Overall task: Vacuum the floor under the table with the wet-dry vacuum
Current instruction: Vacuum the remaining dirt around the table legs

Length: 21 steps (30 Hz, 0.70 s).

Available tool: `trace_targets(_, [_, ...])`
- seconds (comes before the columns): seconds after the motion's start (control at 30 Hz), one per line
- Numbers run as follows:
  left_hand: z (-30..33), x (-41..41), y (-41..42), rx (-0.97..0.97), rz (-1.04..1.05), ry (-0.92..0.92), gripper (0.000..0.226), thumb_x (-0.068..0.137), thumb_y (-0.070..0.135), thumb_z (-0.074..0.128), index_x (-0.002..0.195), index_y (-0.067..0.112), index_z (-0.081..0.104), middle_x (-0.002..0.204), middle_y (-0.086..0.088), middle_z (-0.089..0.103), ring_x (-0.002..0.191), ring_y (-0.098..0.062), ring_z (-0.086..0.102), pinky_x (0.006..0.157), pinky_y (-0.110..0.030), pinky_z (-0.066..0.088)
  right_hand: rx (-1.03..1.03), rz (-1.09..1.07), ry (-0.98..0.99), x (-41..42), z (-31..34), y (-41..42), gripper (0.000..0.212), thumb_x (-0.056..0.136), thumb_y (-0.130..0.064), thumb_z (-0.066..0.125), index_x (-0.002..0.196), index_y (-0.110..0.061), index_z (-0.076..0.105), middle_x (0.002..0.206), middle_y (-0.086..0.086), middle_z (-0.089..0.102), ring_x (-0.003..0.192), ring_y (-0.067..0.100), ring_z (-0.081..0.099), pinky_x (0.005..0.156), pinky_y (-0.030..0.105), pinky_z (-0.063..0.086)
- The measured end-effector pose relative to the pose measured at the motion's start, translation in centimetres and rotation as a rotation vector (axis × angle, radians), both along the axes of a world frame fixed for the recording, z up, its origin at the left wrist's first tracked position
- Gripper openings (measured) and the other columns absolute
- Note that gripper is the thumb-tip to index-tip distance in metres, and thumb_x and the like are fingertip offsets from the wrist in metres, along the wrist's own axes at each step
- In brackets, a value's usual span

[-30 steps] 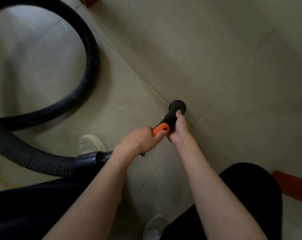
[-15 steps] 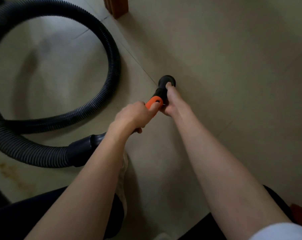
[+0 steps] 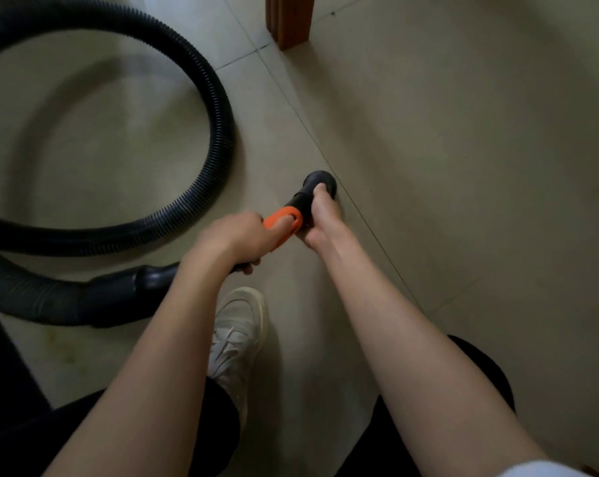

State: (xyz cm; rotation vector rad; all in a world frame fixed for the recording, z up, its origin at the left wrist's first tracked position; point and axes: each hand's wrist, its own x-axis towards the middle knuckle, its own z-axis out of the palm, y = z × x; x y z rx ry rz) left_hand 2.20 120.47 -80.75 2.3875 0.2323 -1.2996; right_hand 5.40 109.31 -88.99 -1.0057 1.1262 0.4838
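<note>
left hand (image 3: pixel 234 237): fingers curled round wand at orange collar (image 3: pixel 284 220) | right hand (image 3: pixel 320 216): gripping black nozzle (image 3: pixel 320 184) just past collar | nozzle: on floor (image 3: pixel 463 166), near side of table leg (image 3: pixel 288 20) | hose (image 3: pixel 219 132): looped left of nozzle | shoe (image 3: pixel 237 333): below hands

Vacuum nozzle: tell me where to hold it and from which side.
Grip the rigid black nozzle tube just behind its flared mouth, coming from above as the right hand does. The left hand takes the handle behind the orange collar; the ribbed hose would flex.
</note>
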Motion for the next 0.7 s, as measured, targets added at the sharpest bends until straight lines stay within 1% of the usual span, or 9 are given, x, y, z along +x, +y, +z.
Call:
trace_targets(0.07, [-0.5,0.7,-0.8,-0.056,0.031,-0.011,0.059,0.091,0.064,0.030,0.094,0.013,0.058,0.074,-0.003,0.067,0.060,-0.017,0.063,0.074,-0.033,0.054,-0.042,0.014,-0.006,1.4,-0.4,-1.1,0.047,0.102,-0.039,0.037,0.129,-0.002,0.045,0.119,0.016,0.059,0.088,0.030,0.060,0.087,0.043,0.050])
trace_targets(0.13, [-0.5,1.3,-0.8,-0.104,0.089,0.026,0.061,0.092,0.064,0.031,0.095,0.009,0.059,0.075,-0.006,0.067,0.061,-0.019,0.062,0.074,-0.033,0.054,-0.038,0.016,0.005,2.1,-0.3,-1.3,0.048,0.100,-0.041,0.039,0.130,-0.005,0.044,0.108,0.015,0.058,0.074,0.027,0.058,0.078,0.040,0.050])
trace_targets(0.2, [-0.1,1.4,0.5,-0.093,0.134,0.053,0.060,0.092,0.062,0.034,0.094,0.007,0.058,0.074,-0.007,0.066,0.060,-0.020,0.061,0.071,-0.033,0.054,-0.008,0.027,0.012,1.8,0.1,-0.1,0.043,0.100,-0.040,0.041,0.126,-0.007,0.046,0.105,0.017,0.059,0.073,0.027,0.059,0.073,0.042,0.051])
trace_targets(0.27, [0.5,0.7,2.5,-0.045,0.145,0.074,0.059,0.092,0.061,0.036,0.091,0.006,0.057,0.072,-0.008,0.064,0.058,-0.021,0.060,0.065,-0.032,0.053,0.045,0.086,0.037,0.6,1.1,1.8,0.041,0.100,-0.038,0.041,0.127,-0.008,0.046,0.110,0.020,0.060,0.088,0.031,0.062,0.074,0.044,0.050])
trace_targets(0.33, [1.0,-0.2,4.2,-0.002,0.149,0.109,0.058,0.092,0.059,0.038,0.090,0.005,0.057,0.071,-0.009,0.063,0.057,-0.022,0.059,0.063,-0.031,0.052,0.112,0.098,0.076,-0.8,1.9,3.5,0.045,0.101,-0.036,0.041,0.132,-0.004,0.043,0.126,0.022,0.056,0.113,0.035,0.058,0.082,0.045,0.048])
trace_targets(0.37, [1.1,-0.7,4.6,0.013,0.147,0.124,0.057,0.092,0.058,0.038,0.090,0.005,0.057,0.071,-0.008,0.063,0.057,-0.022,0.059,0.064,-0.031,0.052,0.135,0.093,0.097,-1.3,2.2,3.9,0.047,0.101,-0.036,0.041,0.134,-0.002,0.042,0.130,0.023,0.054,0.117,0.036,0.056,0.083,0.045,0.047])
trace_targets(0.43, [1.0,-1.3,4.7,0.017,0.152,0.129,0.056,0.092,0.058,0.038,0.091,0.006,0.057,0.071,-0.007,0.062,0.058,-0.022,0.059,0.065,-0.031,0.052,0.140,0.099,0.117,-1.6,2.3,4.2,0.049,0.101,-0.036,0.042,0.136,-0.001,0.040,0.131,0.024,0.053,0.117,0.036,0.056,0.080,0.046,0.047])
trace_targets(0.57, [1.2,-2.5,4.3,-0.018,0.205,0.179,0.056,0.093,0.055,0.039,0.100,0.003,0.057,0.073,-0.008,0.060,0.055,-0.020,0.057,0.058,-0.026,0.048,0.118,0.106,0.169,-2.4,2.4,4.1,0.049,0.100,-0.036,0.043,0.135,-0.002,0.042,0.130,0.022,0.054,0.115,0.036,0.057,0.077,0.045,0.049])
trace_targets(0.7, [2.5,-2.7,5.7,0.028,0.235,0.238,0.055,0.094,0.055,0.040,0.097,0.002,0.055,0.073,-0.010,0.059,0.052,-0.019,0.055,0.056,-0.026,0.047,0.196,0.142,0.213,-3.3,3.7,5.4,0.047,0.100,-0.035,0.044,0.132,0.000,0.044,0.131,0.022,0.055,0.119,0.035,0.055,0.082,0.043,0.047])
